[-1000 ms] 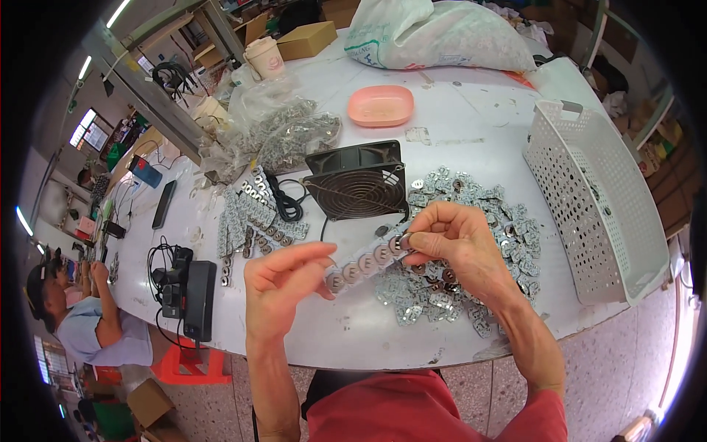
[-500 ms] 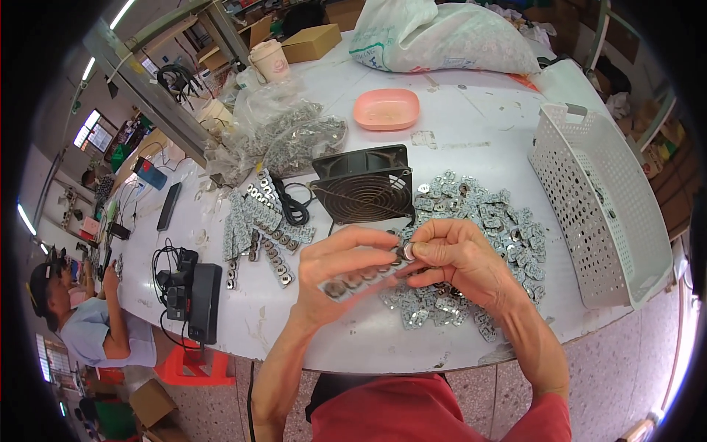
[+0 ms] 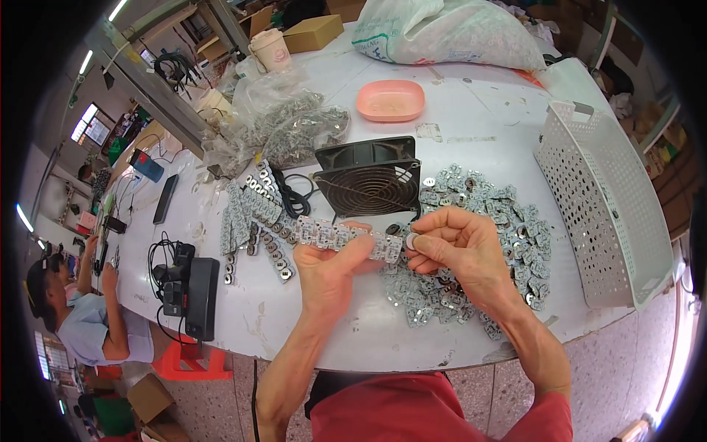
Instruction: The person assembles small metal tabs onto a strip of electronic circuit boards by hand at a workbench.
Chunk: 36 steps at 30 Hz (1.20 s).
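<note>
"Since the earlier frame, the strip [image 3: 315,233] has turned over: flat plates show now, where round faces did."

"What is at the left?"

"At the far left sits a person [image 3: 96,328]. Next come a black box [image 3: 200,298] with cables, then a pile of rows [image 3: 254,210], both on the counter [image 3: 241,309]."

"And the left hand [image 3: 324,276]?"

"It grips the strip above the counter, thumb on top, other fingers beneath. Behind the strip stands a black fan [image 3: 372,180]."

"The right hand [image 3: 468,254]?"

"Its thumb and index finger pinch a small round disc [image 3: 411,241] at the strip's right end; whether the two touch, one cannot tell."

"Farther right?"

"A heap [image 3: 526,236] of loose metal plates spreads under and around that hand, and beyond it stands a white basket [image 3: 600,214]."
</note>
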Each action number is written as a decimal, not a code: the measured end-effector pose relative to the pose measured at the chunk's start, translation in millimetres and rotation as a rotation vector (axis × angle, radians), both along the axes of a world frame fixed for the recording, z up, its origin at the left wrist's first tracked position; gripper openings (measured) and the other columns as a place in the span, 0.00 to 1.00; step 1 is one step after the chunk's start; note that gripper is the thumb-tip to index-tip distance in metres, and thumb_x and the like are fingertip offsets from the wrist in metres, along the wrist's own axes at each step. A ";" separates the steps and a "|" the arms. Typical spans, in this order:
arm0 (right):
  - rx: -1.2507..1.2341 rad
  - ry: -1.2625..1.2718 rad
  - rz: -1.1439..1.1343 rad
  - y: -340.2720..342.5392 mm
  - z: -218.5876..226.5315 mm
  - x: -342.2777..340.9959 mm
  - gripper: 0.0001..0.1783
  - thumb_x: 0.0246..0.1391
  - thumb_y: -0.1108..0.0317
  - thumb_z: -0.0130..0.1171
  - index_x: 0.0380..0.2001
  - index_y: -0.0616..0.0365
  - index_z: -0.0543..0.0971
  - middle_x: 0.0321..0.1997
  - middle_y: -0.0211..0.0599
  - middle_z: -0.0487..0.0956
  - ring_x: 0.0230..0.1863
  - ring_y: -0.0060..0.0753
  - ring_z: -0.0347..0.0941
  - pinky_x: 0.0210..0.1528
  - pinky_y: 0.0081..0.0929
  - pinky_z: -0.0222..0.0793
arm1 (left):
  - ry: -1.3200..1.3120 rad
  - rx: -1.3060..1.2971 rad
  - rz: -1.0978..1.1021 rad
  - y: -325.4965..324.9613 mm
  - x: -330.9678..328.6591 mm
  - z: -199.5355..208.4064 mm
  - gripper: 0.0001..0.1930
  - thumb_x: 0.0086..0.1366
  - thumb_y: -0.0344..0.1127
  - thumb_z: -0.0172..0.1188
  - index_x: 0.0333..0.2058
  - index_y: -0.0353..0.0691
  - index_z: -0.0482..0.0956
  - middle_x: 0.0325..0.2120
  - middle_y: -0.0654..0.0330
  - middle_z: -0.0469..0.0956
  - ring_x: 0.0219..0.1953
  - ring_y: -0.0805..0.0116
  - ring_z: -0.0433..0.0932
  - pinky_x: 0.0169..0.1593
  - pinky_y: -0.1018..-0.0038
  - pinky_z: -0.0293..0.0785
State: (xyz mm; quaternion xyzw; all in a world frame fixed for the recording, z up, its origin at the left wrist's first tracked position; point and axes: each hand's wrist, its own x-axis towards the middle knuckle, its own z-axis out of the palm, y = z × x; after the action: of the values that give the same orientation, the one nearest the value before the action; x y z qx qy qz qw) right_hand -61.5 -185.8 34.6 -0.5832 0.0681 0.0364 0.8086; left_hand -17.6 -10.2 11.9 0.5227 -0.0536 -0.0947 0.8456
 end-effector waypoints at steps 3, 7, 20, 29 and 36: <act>-0.038 -0.018 -0.011 2.5 -3.7 0.7 0.07 0.49 0.75 0.57 0.33 0.67 0.75 0.27 0.39 0.79 0.26 0.23 0.76 0.29 0.18 0.73 | 0.005 -0.024 0.004 -1.6 -1.5 0.2 0.07 0.53 0.22 0.59 0.33 0.29 0.76 0.28 0.55 0.78 0.28 0.69 0.78 0.30 0.71 0.80; -0.048 -0.035 0.024 6.0 -8.7 0.2 0.07 0.49 0.77 0.56 0.33 0.68 0.74 0.28 0.39 0.79 0.26 0.23 0.76 0.30 0.17 0.74 | -0.015 -0.014 -0.018 -0.3 -2.3 -3.2 0.07 0.53 0.22 0.59 0.32 0.30 0.76 0.29 0.55 0.78 0.28 0.69 0.78 0.30 0.71 0.80; -0.085 -0.057 0.013 8.8 -13.1 -0.7 0.06 0.48 0.80 0.55 0.33 0.68 0.74 0.27 0.39 0.79 0.26 0.23 0.76 0.29 0.17 0.74 | 0.013 0.013 -0.005 -0.4 -5.5 -3.4 0.07 0.52 0.22 0.60 0.32 0.29 0.77 0.28 0.55 0.78 0.28 0.70 0.78 0.31 0.73 0.80; -0.067 -0.121 -0.001 9.1 -17.9 -2.2 0.06 0.47 0.82 0.56 0.31 0.69 0.76 0.26 0.40 0.79 0.26 0.25 0.77 0.29 0.19 0.75 | 0.055 -0.009 -0.029 -1.4 -6.6 -6.3 0.07 0.53 0.21 0.60 0.33 0.30 0.77 0.28 0.56 0.78 0.28 0.70 0.78 0.30 0.73 0.80; -0.018 -0.107 0.007 8.7 -17.2 0.2 0.06 0.46 0.82 0.57 0.31 0.69 0.77 0.26 0.41 0.79 0.26 0.26 0.77 0.29 0.18 0.75 | 0.071 -0.009 -0.037 -2.3 -5.8 -5.8 0.07 0.54 0.22 0.59 0.33 0.30 0.77 0.28 0.57 0.78 0.28 0.70 0.78 0.30 0.73 0.81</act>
State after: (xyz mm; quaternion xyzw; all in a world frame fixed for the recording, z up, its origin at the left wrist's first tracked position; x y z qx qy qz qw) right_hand -61.3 -177.2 17.4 -0.5920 0.0228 0.0075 0.8056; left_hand -23.5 -12.5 6.1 0.5143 -0.0337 -0.1283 0.8473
